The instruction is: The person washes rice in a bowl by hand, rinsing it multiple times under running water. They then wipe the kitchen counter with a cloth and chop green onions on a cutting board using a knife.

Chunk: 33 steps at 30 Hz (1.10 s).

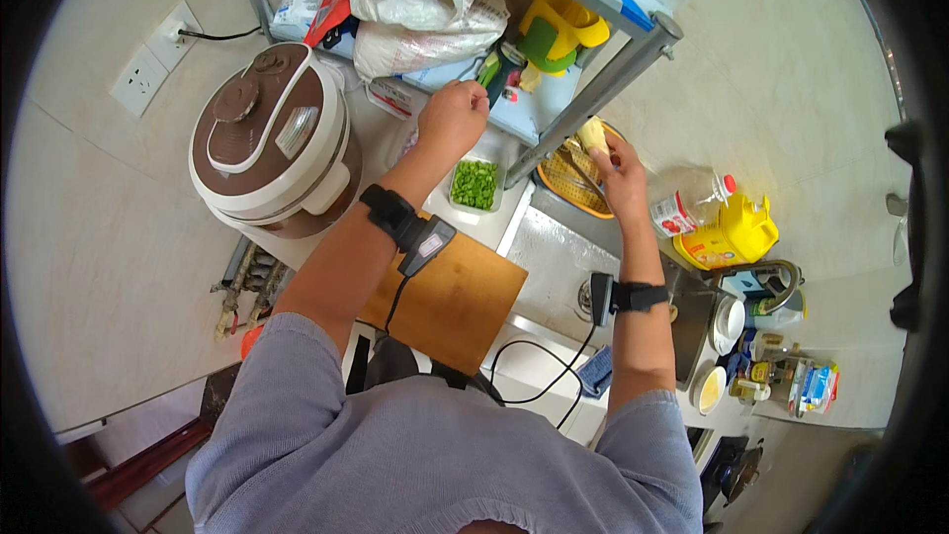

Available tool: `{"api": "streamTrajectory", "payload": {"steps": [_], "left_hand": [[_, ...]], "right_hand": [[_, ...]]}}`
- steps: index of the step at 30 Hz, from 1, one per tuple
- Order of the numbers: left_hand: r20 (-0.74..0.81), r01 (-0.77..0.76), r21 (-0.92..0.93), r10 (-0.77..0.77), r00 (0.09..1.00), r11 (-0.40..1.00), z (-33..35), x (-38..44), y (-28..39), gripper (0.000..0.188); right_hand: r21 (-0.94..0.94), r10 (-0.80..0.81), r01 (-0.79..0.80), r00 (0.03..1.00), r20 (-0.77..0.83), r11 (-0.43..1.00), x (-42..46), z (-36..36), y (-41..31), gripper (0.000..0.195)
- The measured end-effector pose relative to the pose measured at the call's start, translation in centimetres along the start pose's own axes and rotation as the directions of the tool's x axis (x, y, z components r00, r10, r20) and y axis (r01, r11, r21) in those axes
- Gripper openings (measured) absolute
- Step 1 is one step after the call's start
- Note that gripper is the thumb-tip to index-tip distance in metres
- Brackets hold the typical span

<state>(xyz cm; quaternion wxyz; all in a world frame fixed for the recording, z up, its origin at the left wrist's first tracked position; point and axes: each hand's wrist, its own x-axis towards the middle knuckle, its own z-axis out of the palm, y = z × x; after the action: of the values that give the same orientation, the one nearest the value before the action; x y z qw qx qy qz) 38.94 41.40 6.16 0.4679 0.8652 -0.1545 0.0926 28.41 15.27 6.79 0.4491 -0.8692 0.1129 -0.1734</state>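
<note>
My left hand is raised at the front of the rack's lower shelf, fingers curled beside a dark object with a green part; whether it grips that object cannot be told. Below it stands a clear container of chopped green vegetable. My right hand holds a pale yellow piece of food, its kind unclear, over a yellow perforated basket with an orange rim. Long utensils lie in the basket. A wooden cutting board lies nearer my body, between my forearms.
A brown and white electric cooker stands at left. The metal rack post rises between my hands. The steel sink is right of the board. A plastic bottle and yellow jug stand beyond my right forearm. Cables hang from both wrist devices.
</note>
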Motion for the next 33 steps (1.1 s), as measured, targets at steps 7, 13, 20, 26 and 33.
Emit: {"api": "streamTrajectory", "payload": {"steps": [7,13,20,26,33], "left_hand": [[-0.018,0.124,0.411,-0.128,0.992,0.903,0.4,2.7,0.5,0.029],[0.033,0.117,0.357,-0.138,0.99,0.927,0.9,3.8,-0.7,0.024],[-0.074,0.02,0.362,0.008,0.997,0.932,-2.6,0.5,0.7,0.017],[-0.093,-0.008,0.15,0.023,0.995,0.989,-6.8,-6.7,-0.1,0.011],[0.09,-0.318,-0.036,0.32,0.943,0.947,-14.7,-14.9,0.4,0.01]], "right_hand": [[-0.077,-0.302,0.326,0.926,0.228,0.942,7.7,4.1,-0.2,0.032],[0.0,-0.23,0.234,0.958,0.169,0.972,8.2,5.4,1.6,0.042],[-0.252,-0.047,0.074,0.993,0.109,0.965,3.1,4.5,-0.3,0.031],[-0.286,-0.115,0.107,0.993,-0.013,0.952,-2.2,4.4,-1.8,0.024],[-0.156,-0.444,0.474,0.876,0.191,0.867,-10.8,7.0,-13.3,0.04]]}}
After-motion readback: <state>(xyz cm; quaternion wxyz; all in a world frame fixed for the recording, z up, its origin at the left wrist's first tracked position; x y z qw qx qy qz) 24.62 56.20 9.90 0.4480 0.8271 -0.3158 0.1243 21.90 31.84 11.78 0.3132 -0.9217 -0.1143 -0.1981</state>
